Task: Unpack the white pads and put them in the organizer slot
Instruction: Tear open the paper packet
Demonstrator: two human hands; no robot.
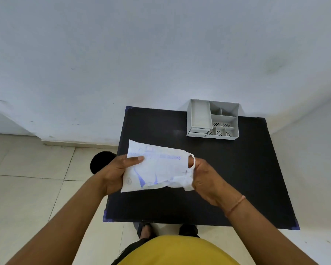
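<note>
A white paper packet (157, 167) with blue print is held above the black table (246, 178), near its left side. My left hand (118, 169) grips the packet's left end, thumb on top. My right hand (203, 175) pinches the torn, crumpled right end, where loose white strips curl around my fingers. The pads inside are hidden by the wrapper. A grey organizer (213, 119) with one long slot on its left and several smaller compartments stands at the table's far edge, apart from both hands.
A white wall rises right behind the table. A round black object (100, 161) sits on the tiled floor left of the table. My feet (145, 229) show below the table's near edge.
</note>
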